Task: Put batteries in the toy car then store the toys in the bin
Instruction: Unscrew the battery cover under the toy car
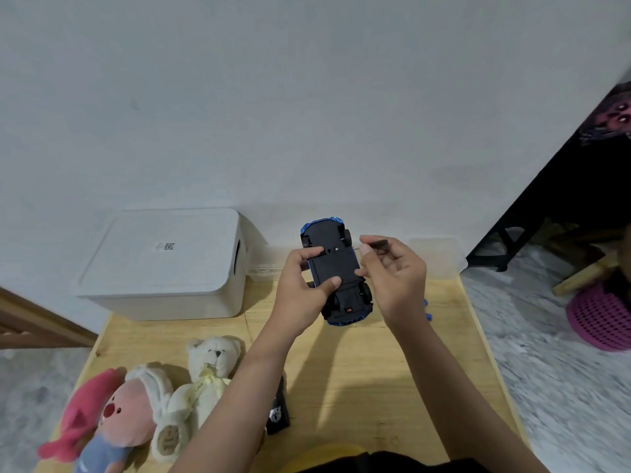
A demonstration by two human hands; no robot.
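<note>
The toy car [336, 273], glossy blue plastic along its edges with a flat matt black underside, is held upside down in the air above the far middle of the worktop [358, 370], its four small black wheels pointing up and a tiny red switch showing near its near end. The left hand [304, 288] clasps it from the left, thumb pressed across the belly of the chassis and fingers curled round the far side. The right hand [392, 271] sits just beside the car's right flank, its thumb and forefinger pinching a small flat black piece [379, 243], rectangular and thin; what exactly it is, I cannot tell. The worktop is pale grained wood with a smooth finish. To the far left stands the bin [164, 264], a boxy white plastic tub with rounded corners, a slot handle in its side and its lid on. On the near left lie two soft toys: a fluffy cream teddy bear [201, 387] with a pale ribbon, and a plush pink doll [112, 418] in a fleecy white hood. A small black object [278, 413] lies beside the left forearm.
</note>
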